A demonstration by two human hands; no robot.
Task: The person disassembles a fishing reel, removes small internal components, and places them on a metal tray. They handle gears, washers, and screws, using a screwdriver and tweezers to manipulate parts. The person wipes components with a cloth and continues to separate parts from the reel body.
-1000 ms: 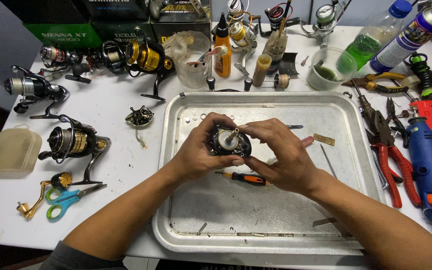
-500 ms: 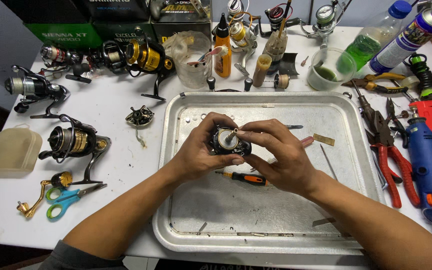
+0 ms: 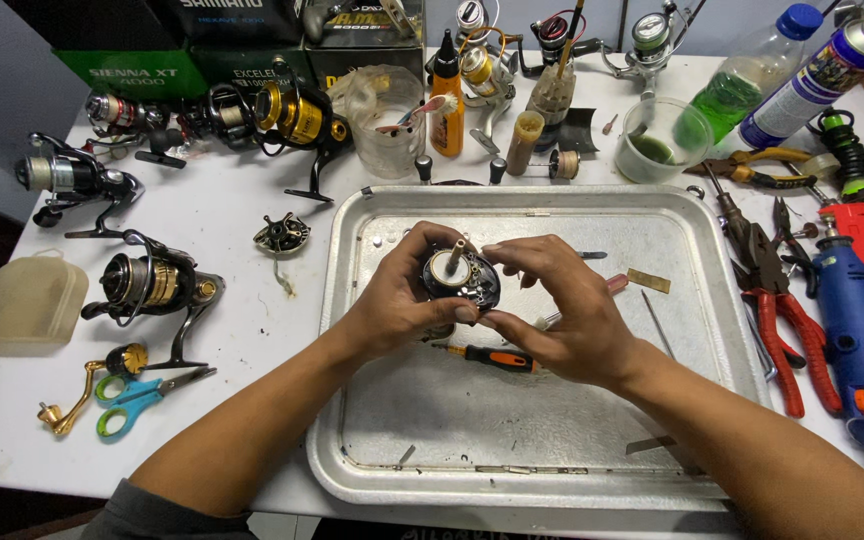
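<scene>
Both hands meet over the middle of a metal tray (image 3: 552, 480). The left hand (image 3: 402, 300) has its grip closed round a small black reel body (image 3: 462, 278), fingers curled over the far edge, thumb on the near side. The right hand (image 3: 562, 310) pinches the same reel body from the right, thumb at its lower edge, fingertips at the top. A pale round part with a short upright shaft shows in the middle of the reel body, held above the tray floor.

Just under the grip, toward the person: an orange-and-black screwdriver (image 3: 497, 357) lying flat in the tray. Right of the grip, in the tray: a thin metal rod (image 3: 655, 325) and a small brass strip (image 3: 648, 280).

Left of the grip, off the tray on the white surface (image 3: 242, 240): a small dark reel part (image 3: 282, 235), then a black-and-gold spinning reel (image 3: 152, 285), scissors with blue and green handles (image 3: 137, 395), and a gold crank handle (image 3: 77, 405).

Right of the tray: red-handled pliers (image 3: 787, 335) and a blue rotary tool (image 3: 857, 340).

Beyond the grip, at the far edge: an orange bottle (image 3: 446, 100), a clear cup (image 3: 387, 115), a plastic bottle of green liquid (image 3: 742, 85), more reels.
</scene>
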